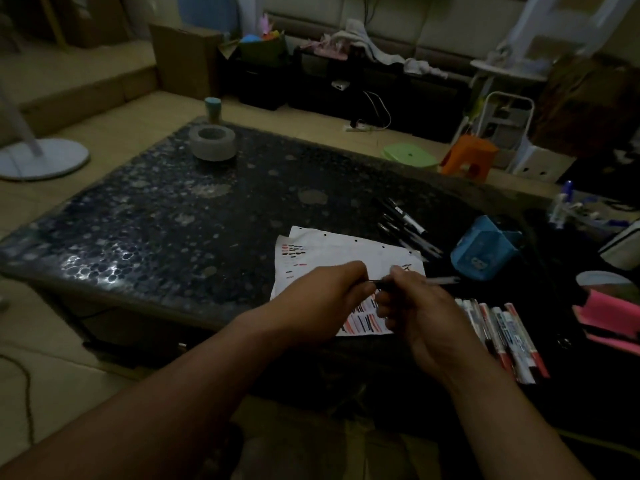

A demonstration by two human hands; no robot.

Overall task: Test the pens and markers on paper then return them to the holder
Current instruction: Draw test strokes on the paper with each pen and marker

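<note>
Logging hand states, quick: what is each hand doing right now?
Left hand: grips the dark end of a pen.
Right hand: grips the same pen.

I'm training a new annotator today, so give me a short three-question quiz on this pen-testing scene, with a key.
1. True or false: the left hand and the right hand both grip the same pen.
2. Multiple choice: the blue holder is A) standing upright, packed with pens; B) lying tipped on the table; C) held in the left hand.
3. Fill in: the row of markers lies to the ___ of the paper.
Key: 1 true; 2 B; 3 right.
</note>
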